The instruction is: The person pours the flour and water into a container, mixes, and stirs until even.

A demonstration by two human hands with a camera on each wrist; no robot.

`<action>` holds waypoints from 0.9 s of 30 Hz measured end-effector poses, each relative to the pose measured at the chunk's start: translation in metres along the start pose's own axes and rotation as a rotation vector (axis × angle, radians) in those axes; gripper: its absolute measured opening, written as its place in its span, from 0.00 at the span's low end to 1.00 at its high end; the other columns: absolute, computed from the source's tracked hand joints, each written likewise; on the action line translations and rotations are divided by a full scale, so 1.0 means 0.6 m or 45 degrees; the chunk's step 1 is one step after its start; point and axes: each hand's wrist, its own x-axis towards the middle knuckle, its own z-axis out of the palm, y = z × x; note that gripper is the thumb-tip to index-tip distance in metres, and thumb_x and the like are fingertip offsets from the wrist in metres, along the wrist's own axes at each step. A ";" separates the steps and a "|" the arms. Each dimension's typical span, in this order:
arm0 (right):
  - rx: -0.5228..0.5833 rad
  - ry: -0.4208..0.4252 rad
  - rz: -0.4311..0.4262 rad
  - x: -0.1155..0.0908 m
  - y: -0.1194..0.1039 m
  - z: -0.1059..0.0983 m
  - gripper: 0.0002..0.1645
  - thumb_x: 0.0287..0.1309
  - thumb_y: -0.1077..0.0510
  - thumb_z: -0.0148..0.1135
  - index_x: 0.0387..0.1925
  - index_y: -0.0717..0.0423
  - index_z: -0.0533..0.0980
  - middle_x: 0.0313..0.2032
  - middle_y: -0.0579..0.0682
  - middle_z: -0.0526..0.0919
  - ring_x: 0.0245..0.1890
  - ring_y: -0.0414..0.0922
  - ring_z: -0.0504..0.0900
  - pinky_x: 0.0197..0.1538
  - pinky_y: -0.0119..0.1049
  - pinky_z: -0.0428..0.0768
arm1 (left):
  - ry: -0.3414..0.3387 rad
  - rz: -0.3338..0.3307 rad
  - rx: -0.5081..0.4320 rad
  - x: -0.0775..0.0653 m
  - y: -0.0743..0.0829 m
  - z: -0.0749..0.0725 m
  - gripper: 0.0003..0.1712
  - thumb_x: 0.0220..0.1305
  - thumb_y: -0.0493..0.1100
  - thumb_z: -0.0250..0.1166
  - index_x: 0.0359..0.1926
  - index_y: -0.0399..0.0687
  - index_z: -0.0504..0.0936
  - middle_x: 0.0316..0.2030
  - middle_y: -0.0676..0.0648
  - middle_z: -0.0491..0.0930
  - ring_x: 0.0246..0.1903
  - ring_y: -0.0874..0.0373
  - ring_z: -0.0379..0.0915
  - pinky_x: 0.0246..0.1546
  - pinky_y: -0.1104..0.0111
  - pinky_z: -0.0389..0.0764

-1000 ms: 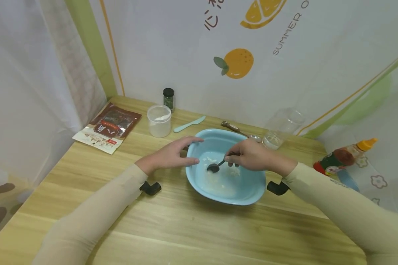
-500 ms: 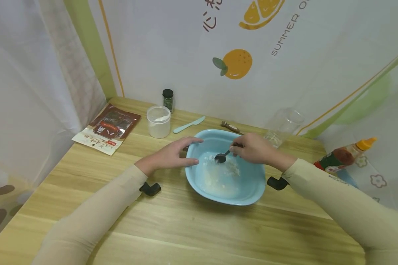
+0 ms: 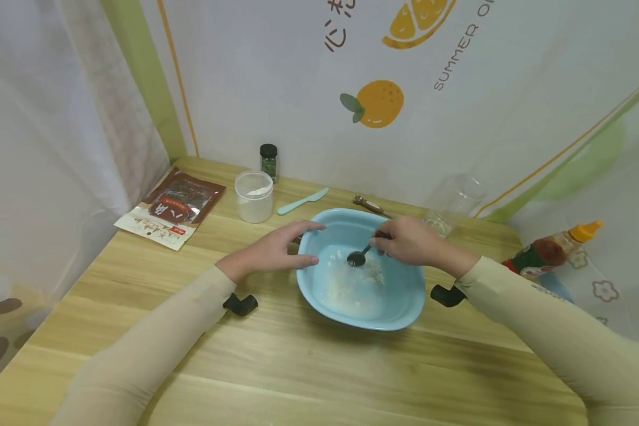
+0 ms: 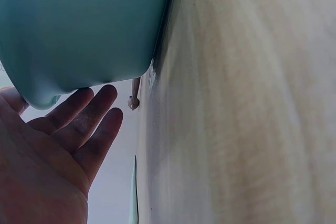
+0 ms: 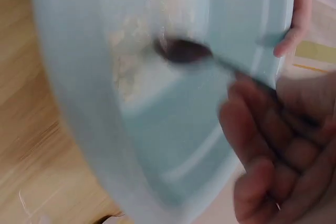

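Note:
A light-blue basin (image 3: 341, 320) stands on the wooden table, with whitish liquid and pale clumps across its bottom. My left hand (image 3: 274, 251) holds the basin's left rim, thumb and index finger lapping over the edge. In the left wrist view, its other fingers (image 4: 86, 116) lie against the basin's outer wall below the rim. My right hand (image 3: 412, 241) grips a dark spoon (image 3: 357, 258) by the handle, reaching in over the far right side. The spoon's bowl is low inside the basin, beside the clumps, and looks blurred in the right wrist view.
Behind the basin are a pale-green knife (image 3: 302, 202), a brown-handled utensil (image 3: 368, 205) and a clear jar (image 3: 455, 204). A tub of white powder (image 3: 254, 204), a small dark-capped jar (image 3: 268, 163) and a brown packet (image 3: 173, 207) stand left. A sauce bottle (image 3: 551, 249) is at right.
My right hand has moved the spoon slightly right and away from me within the basin. My left hand stays on the rim, and the basin has hardly moved.

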 end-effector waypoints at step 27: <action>0.000 -0.044 0.009 -0.005 0.003 -0.007 0.15 0.80 0.56 0.65 0.35 0.55 0.89 0.23 0.43 0.85 0.21 0.41 0.75 0.29 0.38 0.75 | 0.011 -0.014 0.026 -0.002 0.001 -0.001 0.44 0.73 0.56 0.74 0.84 0.52 0.69 0.79 0.45 0.70 0.73 0.48 0.72 0.74 0.45 0.75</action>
